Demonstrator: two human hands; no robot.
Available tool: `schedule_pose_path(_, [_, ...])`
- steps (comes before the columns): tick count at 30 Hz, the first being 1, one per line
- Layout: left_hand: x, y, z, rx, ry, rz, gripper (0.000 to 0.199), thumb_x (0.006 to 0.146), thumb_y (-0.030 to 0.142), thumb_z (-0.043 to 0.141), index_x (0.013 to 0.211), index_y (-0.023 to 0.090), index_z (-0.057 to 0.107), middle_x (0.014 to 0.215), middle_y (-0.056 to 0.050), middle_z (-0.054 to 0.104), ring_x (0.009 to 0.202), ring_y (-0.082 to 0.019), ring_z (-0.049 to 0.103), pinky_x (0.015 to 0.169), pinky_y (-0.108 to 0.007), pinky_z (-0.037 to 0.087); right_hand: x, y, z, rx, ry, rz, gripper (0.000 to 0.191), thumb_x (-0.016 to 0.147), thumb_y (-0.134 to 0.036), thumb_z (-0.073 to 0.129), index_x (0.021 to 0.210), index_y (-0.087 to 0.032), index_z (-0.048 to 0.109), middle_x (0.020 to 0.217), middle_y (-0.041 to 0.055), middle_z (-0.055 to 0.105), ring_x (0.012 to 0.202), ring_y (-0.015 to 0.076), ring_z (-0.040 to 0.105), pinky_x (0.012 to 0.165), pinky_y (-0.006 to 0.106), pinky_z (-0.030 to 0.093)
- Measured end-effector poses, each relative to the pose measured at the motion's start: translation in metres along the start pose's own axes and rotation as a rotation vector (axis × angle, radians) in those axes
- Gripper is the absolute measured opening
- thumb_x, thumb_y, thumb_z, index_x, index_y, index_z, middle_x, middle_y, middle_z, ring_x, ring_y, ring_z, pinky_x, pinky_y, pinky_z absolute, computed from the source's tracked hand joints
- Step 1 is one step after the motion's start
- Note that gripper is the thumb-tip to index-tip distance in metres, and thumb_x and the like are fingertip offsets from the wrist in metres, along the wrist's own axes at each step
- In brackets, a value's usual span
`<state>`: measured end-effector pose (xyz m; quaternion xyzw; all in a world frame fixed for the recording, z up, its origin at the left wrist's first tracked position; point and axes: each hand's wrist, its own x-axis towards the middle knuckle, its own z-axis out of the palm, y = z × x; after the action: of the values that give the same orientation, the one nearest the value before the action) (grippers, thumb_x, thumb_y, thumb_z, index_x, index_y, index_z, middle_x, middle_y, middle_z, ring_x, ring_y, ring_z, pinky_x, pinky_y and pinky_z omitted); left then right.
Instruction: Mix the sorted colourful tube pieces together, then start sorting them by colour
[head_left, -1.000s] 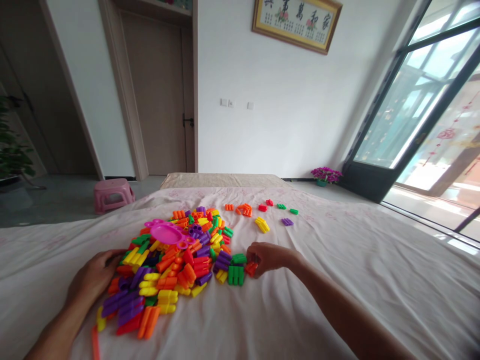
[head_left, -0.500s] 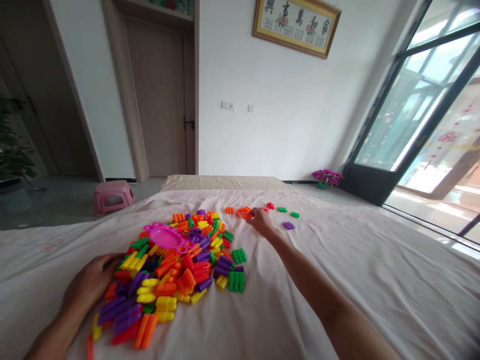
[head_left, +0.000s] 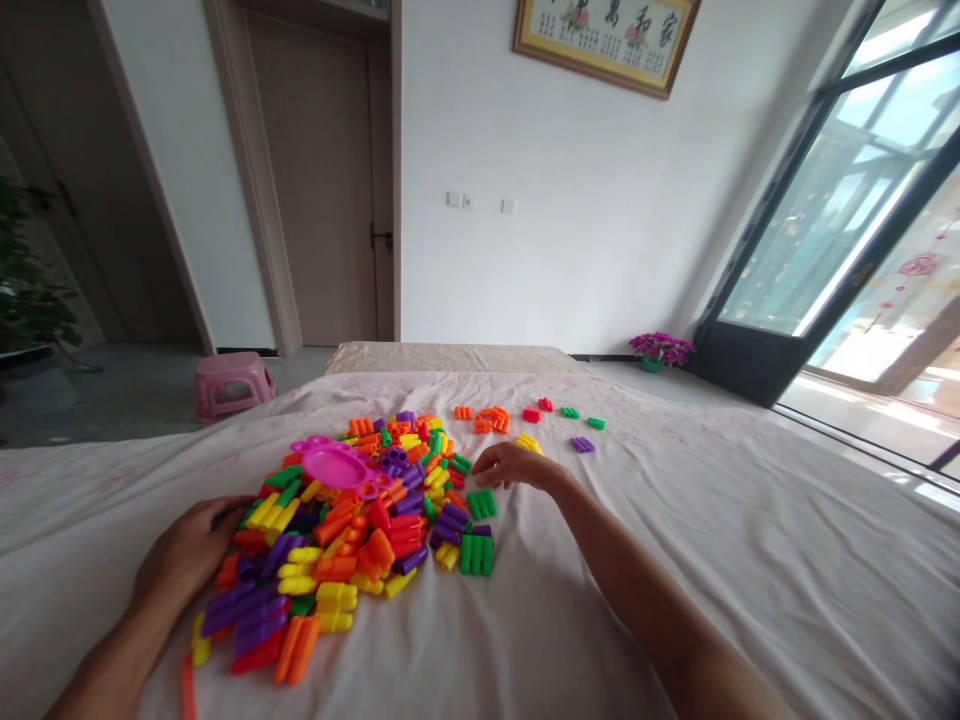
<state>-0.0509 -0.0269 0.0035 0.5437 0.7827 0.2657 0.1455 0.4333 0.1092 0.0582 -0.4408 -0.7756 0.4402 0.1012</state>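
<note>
A heap of colourful plastic tube-shaped building blocks (head_left: pixel 349 545) lies on the pale sheet in front of me. On top of it rests a pink paw-shaped plastic piece (head_left: pixel 335 466). My left hand (head_left: pixel 187 550) lies at the heap's left edge, its fingers loosely stretched against the blocks and partly hidden. Over the heap's right edge, my right hand (head_left: pixel 517 465) hovers with fingers slightly curled and apart, and no block shows in it. Nearest to it are a green block (head_left: pixel 481 504) and a yellow block (head_left: pixel 529 443) behind the wrist.
Beyond my right hand, orange blocks (head_left: pixel 492 419) sit grouped, with red blocks (head_left: pixel 532 414), green blocks (head_left: pixel 570 412) and a purple block (head_left: pixel 582 445) farther right. A pink stool (head_left: pixel 235 385) stands left of the bed. A potted magenta flower (head_left: pixel 661 348) stands by the glass door.
My right hand has drawn back from the orange blocks towards the heap's right edge. A yellow block now shows behind it. My left hand has stayed at the heap.
</note>
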Motion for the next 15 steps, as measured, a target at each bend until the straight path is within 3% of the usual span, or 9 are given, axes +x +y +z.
schedule_pose_path(3, [0.000,0.001,-0.001,0.007,-0.008,-0.008,0.050,0.091,0.049,0.035,0.117,0.022,0.067,0.121,-0.007,0.069,0.109,-0.023,0.064,0.090,-0.030,0.046,-0.009,-0.001,0.003,-0.105,-0.106,-0.026,0.043,0.065,-0.035,0.079,0.105,-0.020,0.072,0.091,0.0010,0.071,0.075,0.0133,0.062,0.060,0.018,0.045])
schedule_pose_path(6, [-0.002,0.004,-0.003,0.018,-0.010,-0.021,0.049,0.091,0.049,0.036,0.117,0.021,0.067,0.121,-0.007,0.069,0.109,-0.024,0.064,0.089,-0.031,0.046,-0.014,-0.001,0.010,-0.186,-0.075,-0.081,0.041,0.062,-0.031,0.081,0.100,-0.018,0.072,0.087,0.0002,0.070,0.075,0.0132,0.062,0.060,0.018,0.043])
schedule_pose_path(12, [0.001,0.000,0.000,-0.027,-0.038,-0.064,0.052,0.090,0.054,0.036,0.116,0.022,0.067,0.117,-0.005,0.072,0.107,-0.025,0.067,0.082,-0.029,0.052,-0.028,0.004,0.016,-0.155,0.055,-0.112,0.039,0.059,-0.031,0.082,0.092,-0.017,0.066,0.080,-0.0014,0.067,0.064,0.0107,0.059,0.051,0.017,0.041])
schedule_pose_path(15, [0.007,-0.010,0.007,0.042,0.025,-0.015,0.052,0.090,0.056,0.034,0.113,0.025,0.069,0.109,-0.001,0.076,0.099,-0.022,0.070,0.076,-0.026,0.054,-0.032,0.019,0.001,0.089,0.270,-0.122,0.029,0.069,-0.030,0.074,0.092,-0.016,0.063,0.078,0.0002,0.067,0.061,0.0108,0.061,0.050,0.018,0.046])
